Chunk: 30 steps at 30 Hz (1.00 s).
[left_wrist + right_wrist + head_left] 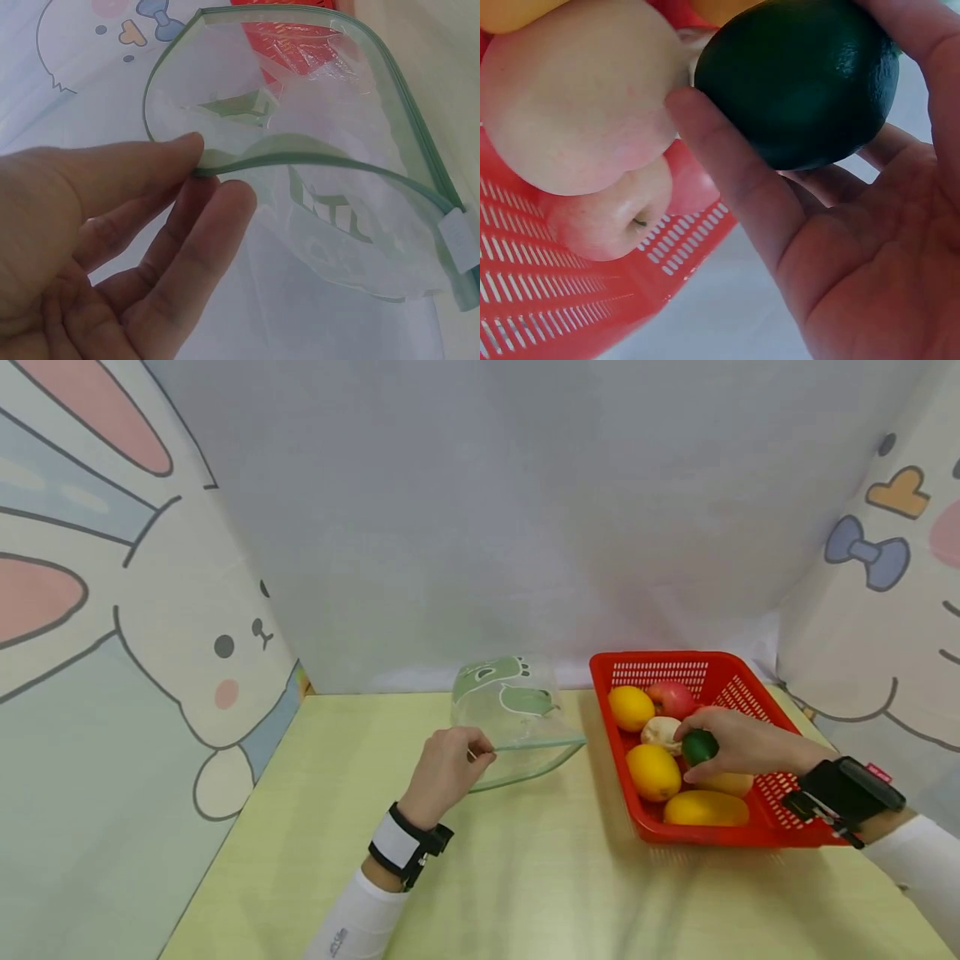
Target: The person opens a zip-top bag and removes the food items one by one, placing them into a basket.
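Note:
In the head view, my left hand pinches the rim of a clear zip bag with a green edge and green printed pattern. The bag lies with its mouth parted toward me; in the left wrist view, a white slider sits at one end of the zip. My right hand holds a dark green lime-like fruit between fingers and thumb, over the red basket. Close by in the right wrist view are a pale pink peach and a red apple.
Around the lime-like fruit in the basket are yellow lemons, a mango-like yellow fruit, a pale garlic-like bulb and another red apple. The basket's slotted walls stand right of the bag on the pale yellow table. Rabbit-printed cloth flanks both sides.

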{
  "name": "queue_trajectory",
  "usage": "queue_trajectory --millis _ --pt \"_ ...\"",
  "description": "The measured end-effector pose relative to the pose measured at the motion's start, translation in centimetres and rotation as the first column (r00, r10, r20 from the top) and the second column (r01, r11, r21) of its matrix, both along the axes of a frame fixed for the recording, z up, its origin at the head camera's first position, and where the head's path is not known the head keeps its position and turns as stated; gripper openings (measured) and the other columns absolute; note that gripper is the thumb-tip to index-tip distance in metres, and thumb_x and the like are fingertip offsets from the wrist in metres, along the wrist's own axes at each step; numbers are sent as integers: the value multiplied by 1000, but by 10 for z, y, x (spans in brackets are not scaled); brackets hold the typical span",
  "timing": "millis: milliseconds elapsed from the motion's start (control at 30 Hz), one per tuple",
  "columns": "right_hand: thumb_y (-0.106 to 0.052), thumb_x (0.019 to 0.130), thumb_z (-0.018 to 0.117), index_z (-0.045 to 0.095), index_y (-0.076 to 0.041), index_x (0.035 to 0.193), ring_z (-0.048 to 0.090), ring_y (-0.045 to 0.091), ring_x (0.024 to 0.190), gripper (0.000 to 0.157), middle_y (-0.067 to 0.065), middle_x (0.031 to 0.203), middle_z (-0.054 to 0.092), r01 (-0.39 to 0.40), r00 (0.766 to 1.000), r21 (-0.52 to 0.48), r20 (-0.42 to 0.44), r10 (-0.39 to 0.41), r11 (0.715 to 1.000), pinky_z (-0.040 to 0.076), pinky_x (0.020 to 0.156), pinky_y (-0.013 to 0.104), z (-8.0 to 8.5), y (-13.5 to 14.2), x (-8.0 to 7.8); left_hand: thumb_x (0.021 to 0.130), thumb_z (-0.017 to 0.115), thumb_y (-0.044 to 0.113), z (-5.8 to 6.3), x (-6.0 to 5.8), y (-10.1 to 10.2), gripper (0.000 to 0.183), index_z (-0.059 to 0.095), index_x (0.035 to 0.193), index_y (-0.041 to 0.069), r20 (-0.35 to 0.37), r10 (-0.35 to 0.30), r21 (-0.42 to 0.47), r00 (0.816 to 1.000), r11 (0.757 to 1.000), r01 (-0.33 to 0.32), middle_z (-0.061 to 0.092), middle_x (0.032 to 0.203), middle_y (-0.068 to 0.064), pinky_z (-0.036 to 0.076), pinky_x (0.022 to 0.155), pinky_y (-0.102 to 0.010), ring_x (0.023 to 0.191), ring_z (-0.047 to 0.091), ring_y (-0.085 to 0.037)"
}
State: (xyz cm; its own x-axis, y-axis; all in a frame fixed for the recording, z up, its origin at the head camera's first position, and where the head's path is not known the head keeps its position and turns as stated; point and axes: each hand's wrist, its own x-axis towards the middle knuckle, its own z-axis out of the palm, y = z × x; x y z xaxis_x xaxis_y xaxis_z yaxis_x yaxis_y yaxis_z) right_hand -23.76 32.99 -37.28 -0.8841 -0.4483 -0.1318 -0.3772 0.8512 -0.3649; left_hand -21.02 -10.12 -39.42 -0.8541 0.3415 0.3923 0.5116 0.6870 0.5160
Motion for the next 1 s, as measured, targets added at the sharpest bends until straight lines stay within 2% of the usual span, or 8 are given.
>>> queue_trajectory --millis 267,500,600,700,833,933,1000 --pt "-45 72 95 75 -14 119 60 18 103 59 -3 112 72 -28 995 94 -91 36 995 65 92 47 -11 -8 -3 89 82 5 0 -1 0 5 81 87 9 1 0 2 1000 1000 0 80 83 -4 59 64 -23 73 75 -15" --pt "-46 72 94 69 -10 131 61 28 108 73 0 114 74 -10 999 167 -51 19 986 55 103 64 -11 -13 2 89 82 5 0 -1 1 4 80 87 8 1 -6 -3 1000 1000 6 80 83 -4 58 63 -23 72 74 -15" --pt "-46 72 94 67 -9 134 62 27 109 77 1 117 73 -1 1000 164 -22 4 986 58 102 60 -8 -12 6 89 82 7 -1 -2 2 4 80 87 8 13 -23 -16 1000 1000 23 80 83 -4 58 63 -22 72 74 -14" --pt "-47 72 93 64 -8 138 64 28 109 83 6 121 70 8 1000 158 22 -12 987 64 93 56 -4 -10 10 90 82 9 -1 -2 2 3 80 88 8 32 -40 -31 999 999 41 80 83 -3 56 62 -20 73 73 -13" --pt "-48 73 92 61 -8 142 67 29 108 86 11 126 69 7 998 149 54 -15 989 65 89 55 0 -9 14 90 83 12 -1 -1 2 5 80 89 8 46 -46 -45 998 998 48 79 84 -3 55 62 -19 73 72 -13" --pt "-47 76 91 61 -7 141 68 26 105 82 13 127 70 -7 999 132 32 2 991 65 90 55 1 -9 18 91 83 14 -1 -1 3 7 79 92 8 58 -53 -56 997 997 56 80 86 -4 56 63 -20 75 73 -14" --pt "-45 80 89 63 -5 139 68 25 105 77 14 127 71 -15 1000 120 -23 18 993 65 91 54 1 -11 21 92 83 16 0 0 3 11 79 96 7 68 -53 -69 996 996 58 79 89 -6 57 65 -22 76 73 -15"
